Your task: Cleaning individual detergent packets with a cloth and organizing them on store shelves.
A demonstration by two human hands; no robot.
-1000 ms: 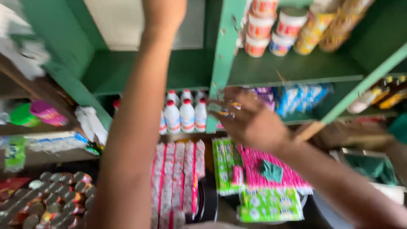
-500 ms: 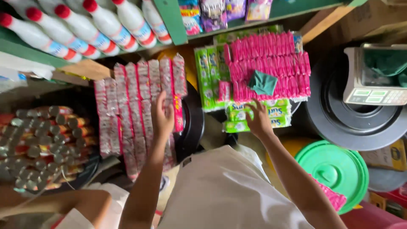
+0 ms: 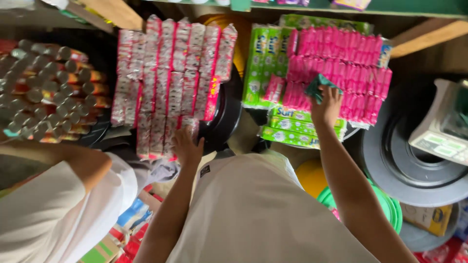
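Left hand: the left hand [image 3: 187, 146] rests its spread, released fingers [image 3: 181, 132] on the near end of the hanging strips of red-and-white sachets [image 3: 170, 83], left of centre; it grips nothing.
Right hand: the right hand [image 3: 325, 104] has its fingers clenched on a small teal cloth [image 3: 317, 87], pressed against the block of pink sachets [image 3: 341, 73] on the right.
Cloth: it sits at the left edge of the pink block, just above green packets [image 3: 302, 129].
Risk, pink side: in my judgement a hard wipe could pull strips loose, since they only hang in overlapping rows.
Risk, left side: leaning on the red-and-white strips may tear them off, dropping them toward the black tub [image 3: 226, 117] behind.
Neighbour: another person's white sleeve [image 3: 58, 204] is close on the near left, so that elbow could be bumped.
Edges: a wooden shelf edge [image 3: 424, 34] runs far right; a tray of capped bottles [image 3: 44, 92] crowds the left.
Open room: little; the dark round basin [image 3: 414, 170] and weighing scale [image 3: 438, 131] fill the right.
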